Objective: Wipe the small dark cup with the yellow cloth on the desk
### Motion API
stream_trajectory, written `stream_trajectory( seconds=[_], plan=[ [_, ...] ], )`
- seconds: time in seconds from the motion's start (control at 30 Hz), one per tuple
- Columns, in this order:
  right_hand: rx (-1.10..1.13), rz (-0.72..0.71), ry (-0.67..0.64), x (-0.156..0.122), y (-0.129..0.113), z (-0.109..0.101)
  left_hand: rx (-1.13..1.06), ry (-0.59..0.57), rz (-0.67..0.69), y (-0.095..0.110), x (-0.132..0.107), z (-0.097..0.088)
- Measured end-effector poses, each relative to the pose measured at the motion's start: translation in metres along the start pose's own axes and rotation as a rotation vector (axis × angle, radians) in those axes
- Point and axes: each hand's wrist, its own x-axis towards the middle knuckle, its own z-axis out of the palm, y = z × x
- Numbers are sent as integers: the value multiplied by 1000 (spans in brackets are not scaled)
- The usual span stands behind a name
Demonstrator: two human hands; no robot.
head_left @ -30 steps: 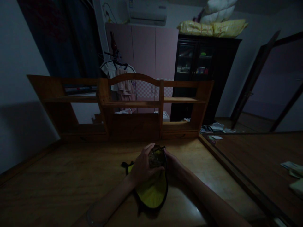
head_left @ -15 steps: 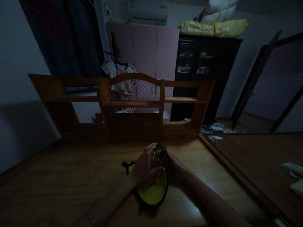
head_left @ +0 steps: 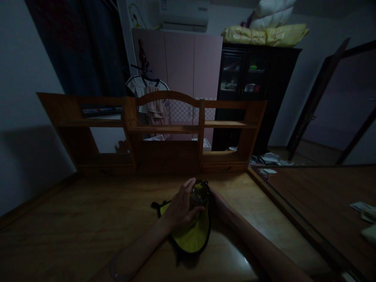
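Observation:
A clear, rounded glass vessel [head_left: 200,193], perhaps a jar or cup, sits against a yellow-green cloth [head_left: 192,237] with a black edge and black corner loops. My left hand [head_left: 183,203] wraps round the vessel's left side, thumb across its near side and fingers over its upper left. On the right, my right hand [head_left: 219,203] cups the raised black edge of the cloth against the vessel; its fingertips are hidden behind. The near part of the cloth spreads over the wooden desk top. Dim light hides the vessel's exact shape.
The wooden desk [head_left: 88,219] carries a low shelf unit [head_left: 169,129] along its back. A raised wooden edge [head_left: 282,211] runs down the right side. Beyond stand pink wardrobes [head_left: 179,58] and a dark cabinet [head_left: 255,98]. Papers [head_left: 364,211] lie at far right.
The glass vessel and the right side of the cloth have shifted slightly to the right and turned a little. Both hands keep nearly the same grip.

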Motion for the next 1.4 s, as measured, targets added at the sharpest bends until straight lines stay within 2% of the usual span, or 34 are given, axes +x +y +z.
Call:
stream_trajectory(
  seconds=[0.17,0.4,0.67,0.9,1.17,1.4],
  plan=[
    [29,-26,-46,4,1,-3,10,45,-4,0,0,2],
    [-6,2,-88,-3,-3,2,33,51,-24,3,1,0],
    [73,21,-88,0,-1,-4,33,30,-37,2,0,0],
    [73,-8,-96,-5,-6,5,17,28,-22,1,0,0],
    [136,41,-118,-8,-5,6,24,64,-35,-1,1,1],
    [159,12,-81,-6,-7,5,14,34,31,-1,1,1]
  ],
)
